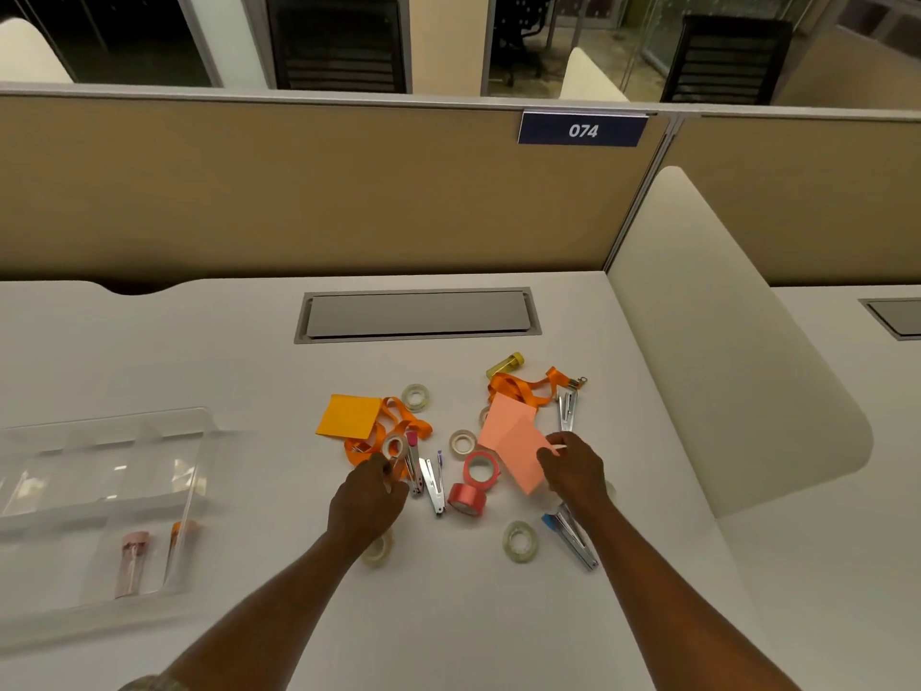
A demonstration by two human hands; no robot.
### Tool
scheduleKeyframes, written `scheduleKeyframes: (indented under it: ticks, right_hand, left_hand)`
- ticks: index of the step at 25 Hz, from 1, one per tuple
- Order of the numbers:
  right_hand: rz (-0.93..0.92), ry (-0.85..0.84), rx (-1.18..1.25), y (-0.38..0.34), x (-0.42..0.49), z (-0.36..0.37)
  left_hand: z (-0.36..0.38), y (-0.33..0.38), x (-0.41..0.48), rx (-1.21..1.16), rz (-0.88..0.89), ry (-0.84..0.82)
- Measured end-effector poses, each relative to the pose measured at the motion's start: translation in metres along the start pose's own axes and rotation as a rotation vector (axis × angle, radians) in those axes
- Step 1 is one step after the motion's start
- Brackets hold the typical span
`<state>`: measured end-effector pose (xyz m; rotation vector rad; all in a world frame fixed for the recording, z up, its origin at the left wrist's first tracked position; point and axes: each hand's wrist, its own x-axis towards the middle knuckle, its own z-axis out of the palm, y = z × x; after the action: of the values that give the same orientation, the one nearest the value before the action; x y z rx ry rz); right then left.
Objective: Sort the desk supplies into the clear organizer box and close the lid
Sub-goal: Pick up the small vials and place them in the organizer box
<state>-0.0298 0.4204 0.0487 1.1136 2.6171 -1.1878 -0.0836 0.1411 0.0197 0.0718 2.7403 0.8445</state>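
Organizer box: the clear organizer box [199,426] lies open at the left of the worktop [448,615], well apart from the pile. Two capped tubes [132,561] show through its plastic; which part is the lid I cannot tell.
Supplies: loose in the middle, none stacked neatly, lie an orange note pad [349,416], orange lanyards [528,391], a yellow tube [506,365], clear tape rolls [415,396], two red tape rolls [467,500] and several small staplers [432,486].
Right hand: the right hand [573,471] pinches the near edge of the pink note pad [513,436], thumb on top.
Left hand: the left hand [369,496] is curled over a small tape roll [395,445] and a pink-ended stapler [412,461]. Whether it has hold of either I cannot tell.
Pink pad, handling: likely light and floppy, and its sheets may fan or bend. Best gripped across a full edge, or slid flat, rather than by a corner.
Tape rolls: probably stiff, light and prone to roll. A finger through the core, or a pinch across the rim, should hold.
Staplers: metal, a bit heavier, smooth. Grip them mid-body.
Lanyards: soft and tangled round other items, so they could drag neighbours along. Gather the strap, not the clip.
Progress: judged early, with most items outside the box and the lid not yet closed.
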Motion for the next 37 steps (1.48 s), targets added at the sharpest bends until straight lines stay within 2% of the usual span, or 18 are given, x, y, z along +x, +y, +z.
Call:
scheduleKeyframes:
  ticks: [3, 6, 9, 17, 21, 28, 31, 33, 37]
  right_hand:
    - [-0.108, 0.031, -0.218, 0.0, 0.014, 0.005]
    - [-0.289, 0.014, -0.27, -0.024, 0.04, 0.01]
    - [-0.393, -0.056, -0.317, -0.059, 0.072, 0.016]
    - [-0.281, -0.171, -0.52, -0.108, 0.131, 0.045]
    - [-0.298, -0.142, -0.529, -0.107, 0.138, 0.062]
    - [-0.437, 0.058, -0.171, -0.112, 0.106, 0.072]
    - [-0.466, 0.082, 0.044, -0.117, 0.078, 0.074]
    - [-0.4, 0.008, 0.227, -0.118, 0.051, 0.078]
    - [-0.029, -0.237, 0.615, -0.122, -0.013, 0.09]
  left_hand:
    - [0.001, -0.001, 0.004, -0.001, -0.01, -0.015]
    - [0.003, -0.004, 0.011, -0.002, 0.011, -0.009]
    - [0.004, 0.0, 0.019, -0.02, 0.058, 0.041]
    - [0.004, 0.009, 0.038, -0.067, 0.064, 0.028]
    - [0.004, 0.007, 0.044, -0.045, 0.085, 0.031]
    - [0.0, 0.006, 0.04, -0.077, 0.124, 0.047]
    - [-0.007, 0.004, 0.032, -0.122, 0.117, 0.05]
    - [-0.015, 0.002, 0.025, -0.169, 0.093, 0.053]
    - [-0.039, -0.013, 0.009, -0.299, 0.048, 0.038]
